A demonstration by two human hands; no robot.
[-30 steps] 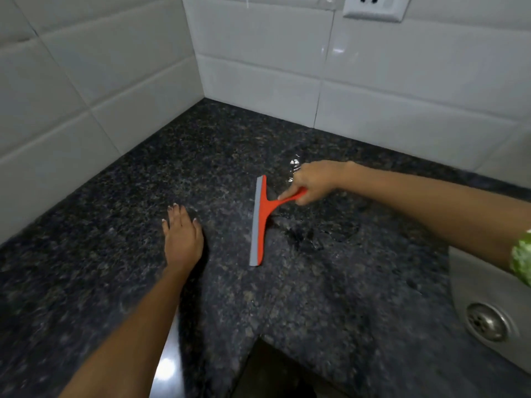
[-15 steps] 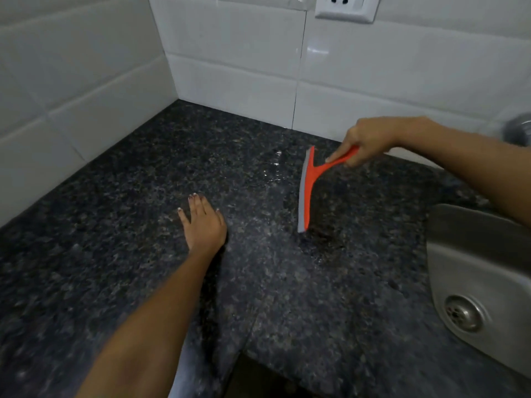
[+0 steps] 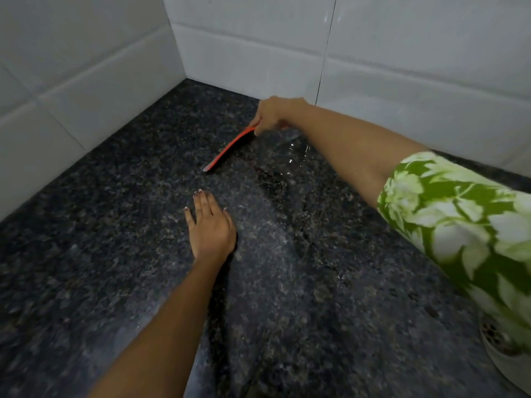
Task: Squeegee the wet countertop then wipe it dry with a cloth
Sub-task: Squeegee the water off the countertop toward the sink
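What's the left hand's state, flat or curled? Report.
Flat. The left hand lies palm down on the countertop, fingers stretched out and holding nothing.

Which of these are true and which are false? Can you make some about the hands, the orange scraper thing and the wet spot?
1. The right hand holds the orange squeegee. True.
2. The left hand holds a cloth. False: it lies flat and empty on the countertop.
3. The squeegee is near the back tiled wall. True.
4. The countertop is white. False: it is dark speckled stone.
5. Shiny water shows beside the squeegee. True.
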